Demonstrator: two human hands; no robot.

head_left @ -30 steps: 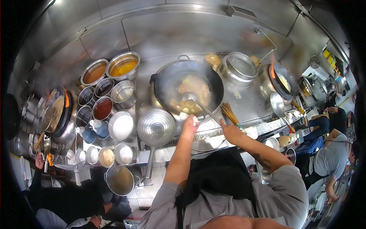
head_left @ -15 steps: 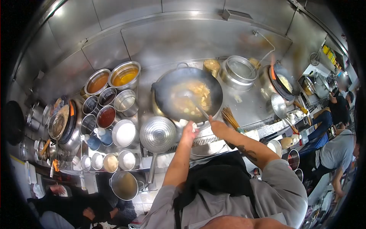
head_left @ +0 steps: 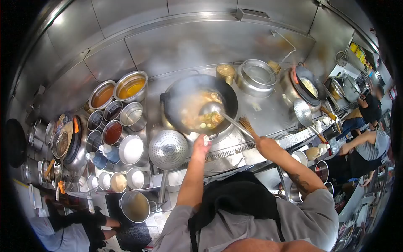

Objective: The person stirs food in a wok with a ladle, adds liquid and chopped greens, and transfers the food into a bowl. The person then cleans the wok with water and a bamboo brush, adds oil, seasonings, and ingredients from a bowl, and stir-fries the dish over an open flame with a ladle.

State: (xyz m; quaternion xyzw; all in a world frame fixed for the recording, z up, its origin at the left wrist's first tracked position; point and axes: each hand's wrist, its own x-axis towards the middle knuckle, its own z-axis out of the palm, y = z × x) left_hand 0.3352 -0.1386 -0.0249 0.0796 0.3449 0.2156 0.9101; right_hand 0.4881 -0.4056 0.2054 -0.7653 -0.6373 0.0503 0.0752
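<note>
A large dark wok (head_left: 172, 107) holds steaming food in broth (head_left: 205, 101). My left hand (head_left: 202, 144) is closed on a white cloth (head_left: 194, 135) at the wok's near rim. My right hand (head_left: 265, 145) grips the handle of a metal ladle (head_left: 212, 109), whose bowl is in the food on the wok's right side. Steam blurs the wok's left part. Beside the wok, at the near left, lies a perforated strainer (head_left: 168, 149). A bamboo brush (head_left: 246, 125) is just beyond my right hand.
Pots of orange liquid (head_left: 131, 88), a red sauce pot (head_left: 113, 131) and a white-filled pot (head_left: 133, 150) stand left. Stacked steel pots (head_left: 257, 77) are behind right, near another wok (head_left: 310, 86). One person (head_left: 71, 227) is at lower left; others (head_left: 369, 147) are at right.
The ladle, sunk in the broth half a second ago, has come up and right, with my right hand drawn back to the right. My left hand stays at the rim. People around have moved.
</note>
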